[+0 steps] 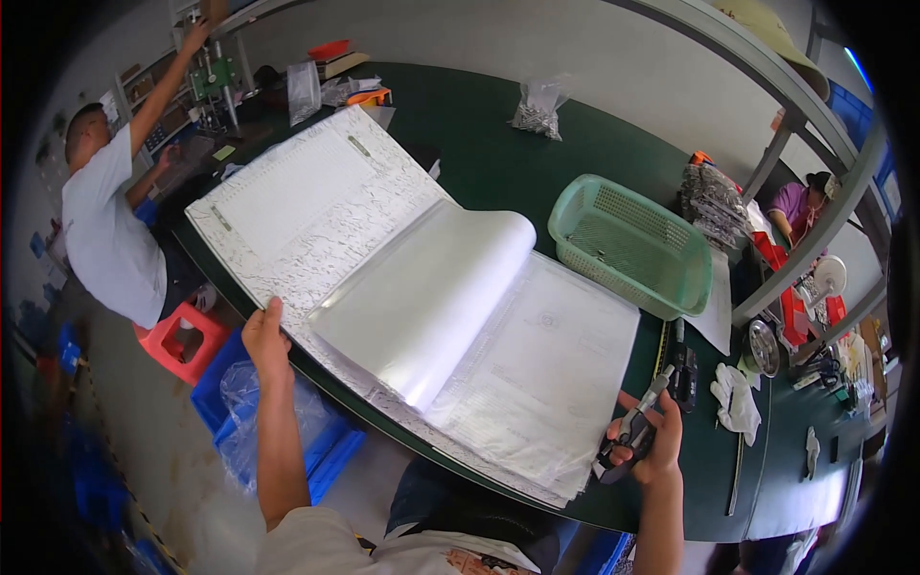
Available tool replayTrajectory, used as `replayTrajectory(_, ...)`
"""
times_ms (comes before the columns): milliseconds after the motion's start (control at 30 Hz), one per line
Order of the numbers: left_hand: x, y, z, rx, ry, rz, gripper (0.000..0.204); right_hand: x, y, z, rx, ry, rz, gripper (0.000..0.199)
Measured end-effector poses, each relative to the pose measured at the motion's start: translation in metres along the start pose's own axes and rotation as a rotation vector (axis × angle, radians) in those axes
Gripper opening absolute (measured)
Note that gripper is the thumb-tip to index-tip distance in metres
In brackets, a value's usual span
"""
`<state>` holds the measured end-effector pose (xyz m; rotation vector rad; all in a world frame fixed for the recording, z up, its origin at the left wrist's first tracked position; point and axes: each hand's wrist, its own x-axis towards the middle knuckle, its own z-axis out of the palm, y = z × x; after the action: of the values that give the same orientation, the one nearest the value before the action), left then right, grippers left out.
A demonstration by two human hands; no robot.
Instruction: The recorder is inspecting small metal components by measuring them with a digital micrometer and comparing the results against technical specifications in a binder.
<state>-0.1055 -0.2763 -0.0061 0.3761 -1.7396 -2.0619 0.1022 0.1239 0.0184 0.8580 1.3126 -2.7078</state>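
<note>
A large open binder (316, 206) lies across the green table, with clear plastic sleeves over white sheets (546, 374). One sleeve page (431, 297) is bowed up in a curl over the middle. My left hand (266, 337) grips the near edge of the binder's marbled cover, thumb on top and the fingers underneath mostly hidden. At the binder's lower right corner, my right hand (656, 441) is closed around a micrometer (632, 433) with a dark frame and a metal barrel. A dark caliper-like tool (682, 374) lies just beyond that hand.
A green plastic basket (623, 244) stands beyond the binder, near bags of metal parts (714, 206). White gloves (736, 402) and a metal bowl (763, 347) sit at right. Blue crates (331, 460) stand below the table edge. A person (115, 220) works at left beside a red stool (187, 345).
</note>
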Motion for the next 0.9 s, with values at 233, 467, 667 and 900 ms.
replayTrajectory(233,0.063,0.031,-0.012,-0.027,0.064,0.15,0.02,0.018,0.03,0.045,0.109,-0.188,0.119,0.07)
replayTrajectory(467,0.088,0.019,-0.003,-0.026,0.073,0.182,0.025,0.062,0.025,0.061,0.108,-0.234,0.022,0.068)
replayTrajectory(667,0.084,0.003,-0.012,0.134,0.122,0.042,0.028,0.062,0.015,0.048,0.175,-0.216,0.027,0.069)
replayTrajectory(900,0.083,-0.004,-0.04,0.142,-0.062,-0.112,0.028,0.043,0.011,0.028,0.178,-0.225,0.072,0.069)
